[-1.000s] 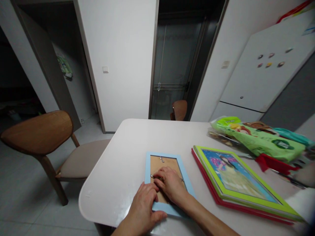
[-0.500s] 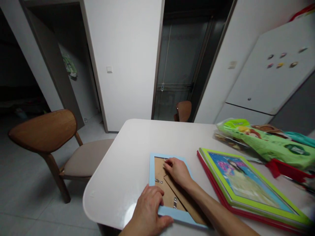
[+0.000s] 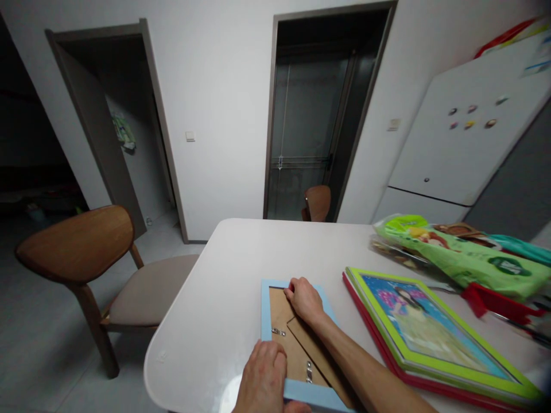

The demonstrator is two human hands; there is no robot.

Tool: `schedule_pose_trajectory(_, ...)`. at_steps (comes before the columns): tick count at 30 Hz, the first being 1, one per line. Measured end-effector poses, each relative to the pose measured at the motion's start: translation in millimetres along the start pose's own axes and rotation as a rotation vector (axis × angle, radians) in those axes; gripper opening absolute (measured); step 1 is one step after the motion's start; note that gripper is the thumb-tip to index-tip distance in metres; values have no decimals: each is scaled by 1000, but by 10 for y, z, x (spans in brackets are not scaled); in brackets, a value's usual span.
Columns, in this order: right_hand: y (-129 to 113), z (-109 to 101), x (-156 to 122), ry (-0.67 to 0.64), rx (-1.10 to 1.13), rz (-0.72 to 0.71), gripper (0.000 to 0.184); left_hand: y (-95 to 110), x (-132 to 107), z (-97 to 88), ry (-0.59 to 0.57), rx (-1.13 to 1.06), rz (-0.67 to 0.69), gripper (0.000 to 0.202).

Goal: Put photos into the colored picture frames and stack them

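Note:
A light blue picture frame [image 3: 266, 312] lies face down on the white table, its brown backing board [image 3: 293, 351] with a hinged stand facing up. My left hand [image 3: 263, 376] is closed around the frame's near left corner, thumb at the near edge. My right hand [image 3: 305, 301] has its fingers bent and pinched at the far edge of the frame, its forearm crossing over the right side. What lies right under those fingertips is hidden. Small metal turn clips show on the backing, one at the left [image 3: 278, 332] and one near the bottom [image 3: 309, 371].
Right of my forearm lies a stack of frames, topped by a lime green picture frame [image 3: 404, 344]. Behind it are a green plastic package [image 3: 469, 252] and a red object [image 3: 495, 304]. A wooden chair [image 3: 77, 244] stands left of the white table [image 3: 206, 321].
The view has tilted up slightly, so everything sits lower. My right hand's fingers have shifted slightly toward the frame's far edge. My left hand keeps its hold on the corner.

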State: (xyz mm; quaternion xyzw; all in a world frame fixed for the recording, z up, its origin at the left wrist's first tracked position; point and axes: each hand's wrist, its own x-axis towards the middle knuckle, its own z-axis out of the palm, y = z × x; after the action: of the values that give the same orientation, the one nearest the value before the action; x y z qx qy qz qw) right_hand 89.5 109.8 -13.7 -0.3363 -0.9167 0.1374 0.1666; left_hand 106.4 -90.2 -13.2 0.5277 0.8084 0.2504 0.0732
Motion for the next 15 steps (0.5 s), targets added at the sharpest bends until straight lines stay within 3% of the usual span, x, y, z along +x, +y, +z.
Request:
schedule_pose_trajectory(3,13,31,-26,15,50,-10,16,10,-2,-6,-13,20,-3,49)
schedule_pose_trajectory(9,-18,51,-34,66,223,11,10,-100,-11,137,103,54,67,46)
schedule_pose_trajectory(12,30,-95,-48,66,379,-22,14,-237,-12,206,188,68,174,38)
schedule_pose_trajectory(15,224,-316,-157,112,560,-26,20,-304,-32,106,272,5,210,34)
